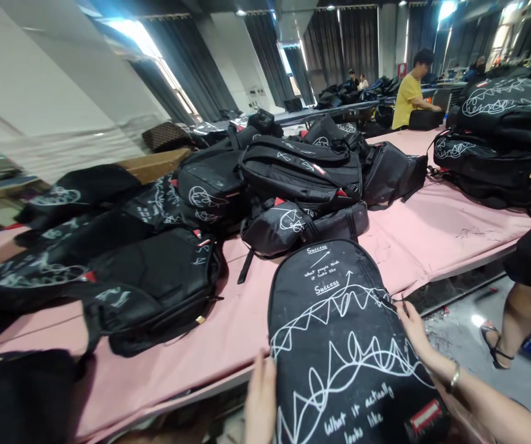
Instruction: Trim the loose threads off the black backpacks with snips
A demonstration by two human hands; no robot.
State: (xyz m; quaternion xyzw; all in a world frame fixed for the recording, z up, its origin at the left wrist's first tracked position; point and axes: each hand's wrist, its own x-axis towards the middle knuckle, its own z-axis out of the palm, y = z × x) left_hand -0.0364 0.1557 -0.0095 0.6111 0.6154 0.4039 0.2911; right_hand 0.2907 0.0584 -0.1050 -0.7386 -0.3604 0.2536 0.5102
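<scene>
A black backpack (pixel 339 345) with white scribbled lines, white lettering and a red label stands upright before me, its front panel facing me. My left hand (pixel 261 391) presses along its left side, fingers pointing up and the thumb hidden. At the right edge, my right hand (pixel 411 324) grips the side seam with its fingertips; a bracelet (pixel 454 376) is on that wrist. The backpack's lower end runs out of view. Behind it, the pink-covered table (pixel 242 320) bears another black backpack (pixel 158 277) lying on its back.
Several black backpacks are heaped across the table, among them a backpack (pixel 302 169) at the middle. More backpacks (pixel 501 148) are stacked at the right. A person in a yellow shirt (pixel 406 102) works farther back. Another person's leg (pixel 519 320) shows at the right.
</scene>
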